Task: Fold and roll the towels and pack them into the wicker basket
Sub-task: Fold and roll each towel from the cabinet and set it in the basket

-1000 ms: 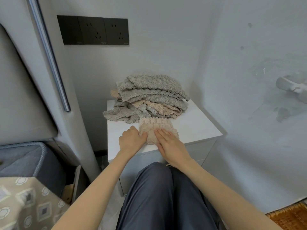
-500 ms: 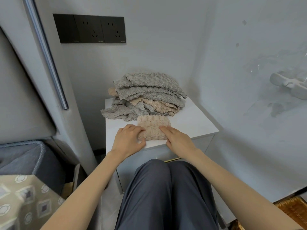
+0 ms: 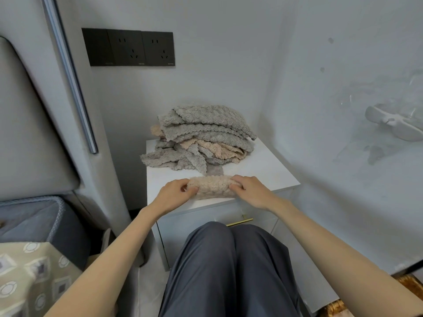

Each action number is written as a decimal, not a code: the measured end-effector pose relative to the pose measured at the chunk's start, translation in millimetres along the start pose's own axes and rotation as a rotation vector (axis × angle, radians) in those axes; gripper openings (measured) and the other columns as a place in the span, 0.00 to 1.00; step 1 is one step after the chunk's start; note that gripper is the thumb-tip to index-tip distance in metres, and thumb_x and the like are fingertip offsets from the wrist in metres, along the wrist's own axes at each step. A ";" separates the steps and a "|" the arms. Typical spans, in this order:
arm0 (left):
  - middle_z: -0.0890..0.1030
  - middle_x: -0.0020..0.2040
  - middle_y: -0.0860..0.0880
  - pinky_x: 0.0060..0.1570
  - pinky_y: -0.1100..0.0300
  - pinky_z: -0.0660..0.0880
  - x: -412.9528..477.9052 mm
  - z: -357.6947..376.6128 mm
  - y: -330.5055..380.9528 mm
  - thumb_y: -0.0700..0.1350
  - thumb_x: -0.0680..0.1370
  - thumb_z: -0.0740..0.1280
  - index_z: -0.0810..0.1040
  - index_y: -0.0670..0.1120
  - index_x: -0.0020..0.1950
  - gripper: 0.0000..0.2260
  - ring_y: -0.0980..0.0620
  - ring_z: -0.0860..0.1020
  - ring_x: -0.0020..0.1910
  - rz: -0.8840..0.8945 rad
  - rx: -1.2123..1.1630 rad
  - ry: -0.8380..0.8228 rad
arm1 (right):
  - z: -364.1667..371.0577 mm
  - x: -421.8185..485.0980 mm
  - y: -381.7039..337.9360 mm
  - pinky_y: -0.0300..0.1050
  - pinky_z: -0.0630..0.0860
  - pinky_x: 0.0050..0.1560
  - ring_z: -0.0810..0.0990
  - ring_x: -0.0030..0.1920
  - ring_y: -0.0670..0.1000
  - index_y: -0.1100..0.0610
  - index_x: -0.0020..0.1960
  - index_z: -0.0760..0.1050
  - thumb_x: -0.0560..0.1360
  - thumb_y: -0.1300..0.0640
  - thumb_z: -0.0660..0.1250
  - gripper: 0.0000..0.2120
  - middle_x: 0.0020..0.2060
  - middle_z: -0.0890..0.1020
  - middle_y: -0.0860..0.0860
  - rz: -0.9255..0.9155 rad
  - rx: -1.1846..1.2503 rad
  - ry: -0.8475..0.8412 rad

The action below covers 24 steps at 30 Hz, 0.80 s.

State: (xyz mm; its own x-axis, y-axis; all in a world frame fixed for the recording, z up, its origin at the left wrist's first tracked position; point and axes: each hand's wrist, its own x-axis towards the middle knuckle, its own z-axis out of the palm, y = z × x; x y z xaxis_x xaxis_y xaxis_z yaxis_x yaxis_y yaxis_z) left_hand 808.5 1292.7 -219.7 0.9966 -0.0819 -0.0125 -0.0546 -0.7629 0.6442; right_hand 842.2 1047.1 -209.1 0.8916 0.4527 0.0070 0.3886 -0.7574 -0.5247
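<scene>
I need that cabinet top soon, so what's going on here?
A seated person grips a rolled beige towel at both ends, left hand and right hand, on the front edge of the white cabinet. A pile of loose grey and beige towels sits behind it. Only a corner of the wicker basket shows at lower right, its inside out of view.

Nubby, fluffy cloth towels [image 3: 203, 136] sit on a smooth, matt white cabinet [image 3: 263, 170] with a shiny brass-coloured handle [image 3: 239, 221].
</scene>
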 end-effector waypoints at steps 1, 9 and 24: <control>0.81 0.42 0.44 0.48 0.49 0.72 1.2 -0.7 1.3 0.54 0.79 0.62 0.77 0.40 0.45 0.17 0.45 0.77 0.45 -0.022 0.001 -0.009 | -1.7 1.6 -0.7 0.41 0.63 0.34 0.71 0.33 0.46 0.57 0.49 0.74 0.81 0.52 0.58 0.10 0.32 0.73 0.45 0.023 0.028 -0.004; 0.70 0.29 0.51 0.37 0.57 0.63 16.5 11.6 12.3 0.55 0.77 0.61 0.64 0.47 0.30 0.19 0.47 0.71 0.36 -0.235 0.036 0.132 | 6.9 26.1 -1.2 0.45 0.64 0.35 0.74 0.42 0.53 0.57 0.45 0.72 0.79 0.48 0.61 0.13 0.38 0.76 0.51 0.228 0.095 0.099; 0.77 0.54 0.42 0.55 0.48 0.67 34.0 19.8 7.6 0.57 0.78 0.58 0.75 0.43 0.48 0.18 0.40 0.70 0.58 -0.302 0.199 0.115 | 9.2 47.4 -7.4 0.43 0.62 0.37 0.70 0.37 0.53 0.56 0.34 0.63 0.80 0.49 0.58 0.19 0.32 0.68 0.50 0.362 -0.135 -0.022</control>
State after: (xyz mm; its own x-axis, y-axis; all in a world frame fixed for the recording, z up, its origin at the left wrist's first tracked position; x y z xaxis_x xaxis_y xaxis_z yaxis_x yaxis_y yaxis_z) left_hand 840.8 1271.4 -230.4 0.9696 0.2293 -0.0857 0.2425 -0.8523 0.4634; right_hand 879.4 1078.5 -212.7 0.9722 0.1536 -0.1769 0.0782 -0.9245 -0.3732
